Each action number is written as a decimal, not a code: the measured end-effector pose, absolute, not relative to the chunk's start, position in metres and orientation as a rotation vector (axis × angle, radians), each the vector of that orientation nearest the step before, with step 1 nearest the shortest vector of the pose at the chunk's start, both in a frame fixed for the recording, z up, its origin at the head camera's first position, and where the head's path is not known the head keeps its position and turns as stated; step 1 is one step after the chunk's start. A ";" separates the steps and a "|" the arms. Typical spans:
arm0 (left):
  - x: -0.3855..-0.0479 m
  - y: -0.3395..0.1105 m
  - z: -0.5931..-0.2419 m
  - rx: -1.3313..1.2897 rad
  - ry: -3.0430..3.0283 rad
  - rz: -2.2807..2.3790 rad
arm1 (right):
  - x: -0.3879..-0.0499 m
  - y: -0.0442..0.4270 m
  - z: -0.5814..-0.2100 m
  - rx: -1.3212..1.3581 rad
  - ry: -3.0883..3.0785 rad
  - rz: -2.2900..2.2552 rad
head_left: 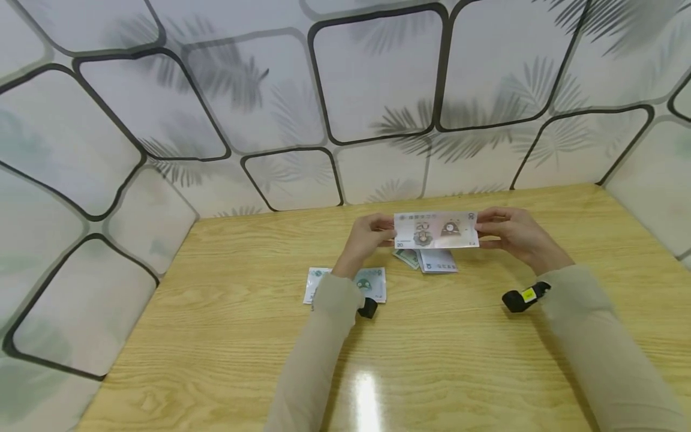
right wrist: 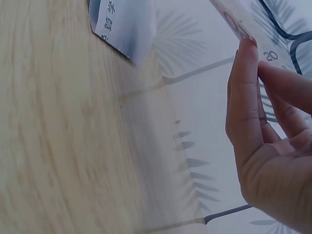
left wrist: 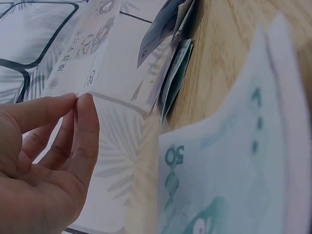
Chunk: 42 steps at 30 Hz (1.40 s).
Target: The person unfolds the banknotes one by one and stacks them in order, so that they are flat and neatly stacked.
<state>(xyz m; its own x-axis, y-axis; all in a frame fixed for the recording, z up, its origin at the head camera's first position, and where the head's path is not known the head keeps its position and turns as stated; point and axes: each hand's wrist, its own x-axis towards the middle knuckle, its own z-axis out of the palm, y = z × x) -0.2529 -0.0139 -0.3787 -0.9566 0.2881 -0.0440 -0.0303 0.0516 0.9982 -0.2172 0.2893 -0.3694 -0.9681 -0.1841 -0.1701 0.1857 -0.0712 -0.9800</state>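
Observation:
Between my two hands a pale pinkish-brown banknote (head_left: 436, 230) marked 20 is stretched out flat above the table. The left hand (head_left: 363, 241) pinches its left end between thumb and fingers. At the right end, the right hand (head_left: 515, 235) pinches it the same way; in the right wrist view the fingertips (right wrist: 248, 46) meet the note's edge. Just below the held note lie a folded pale banknote (head_left: 438, 262) and a greenish banknote (head_left: 406, 257), partly covered. Under the left forearm is a stack of green-printed banknotes (head_left: 372, 283) marked 50, partly hidden by the sleeve.
The wooden table (head_left: 216, 336) meets a patterned wall covering (head_left: 378, 78) at its back edge. Black wrist cameras sit near the left cuff (head_left: 368, 308) and the right cuff (head_left: 519, 301), low over the tabletop.

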 end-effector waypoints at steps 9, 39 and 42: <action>-0.250 -0.029 -0.375 0.246 2.087 2.012 | -0.219 0.275 -0.368 -0.029 1.879 -2.187; -0.234 -0.067 -0.376 0.203 2.138 1.980 | -0.220 0.237 -0.373 -0.082 2.009 -2.014; -0.232 -0.071 -0.376 0.188 2.147 1.980 | -0.220 0.233 -0.373 -0.090 2.007 -2.010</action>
